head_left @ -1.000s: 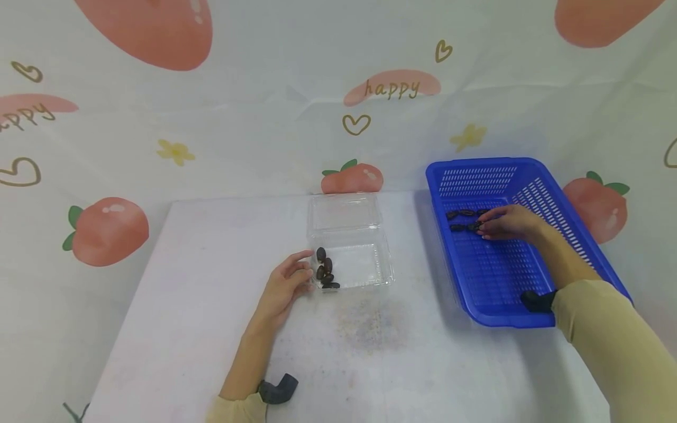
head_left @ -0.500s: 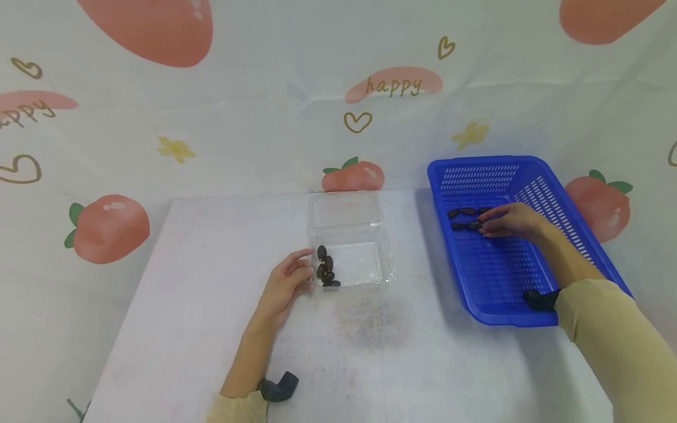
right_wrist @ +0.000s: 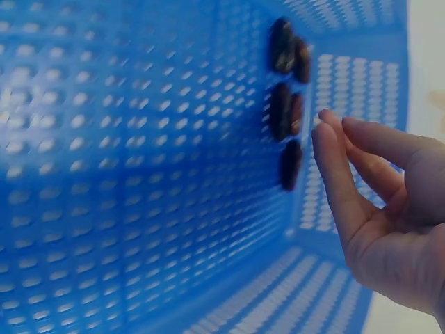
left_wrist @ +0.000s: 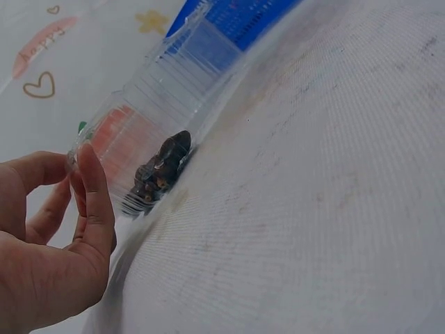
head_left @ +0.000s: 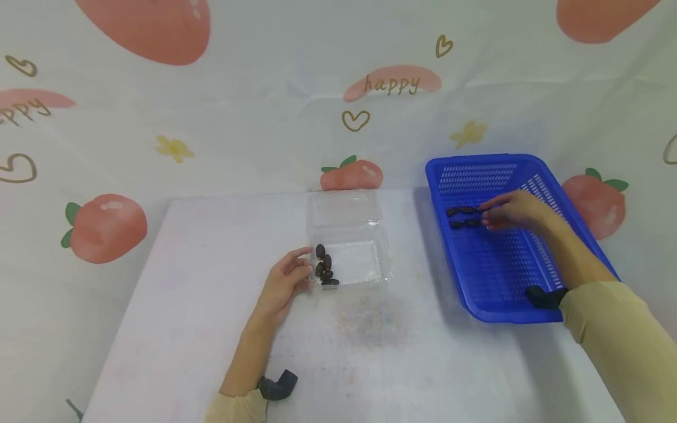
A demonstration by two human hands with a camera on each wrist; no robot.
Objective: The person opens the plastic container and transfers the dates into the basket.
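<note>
Counting up, I'd guess I'm halfway: five dark pieces lie in the blue basket beside my relaxed, seemingly empty right hand, five other pieces in the clear box my left hand pinches.

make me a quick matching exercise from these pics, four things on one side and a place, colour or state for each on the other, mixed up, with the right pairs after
Column one
1. left hand
2. right hand
3. plastic box
4. basket

Column two
A. blue, with slotted walls
B. at the left edge of the box in the head view
C. reaching into the basket, near the dark pieces there
D. clear, with its lid open

Right pairs: 1-B, 2-C, 3-D, 4-A
</note>
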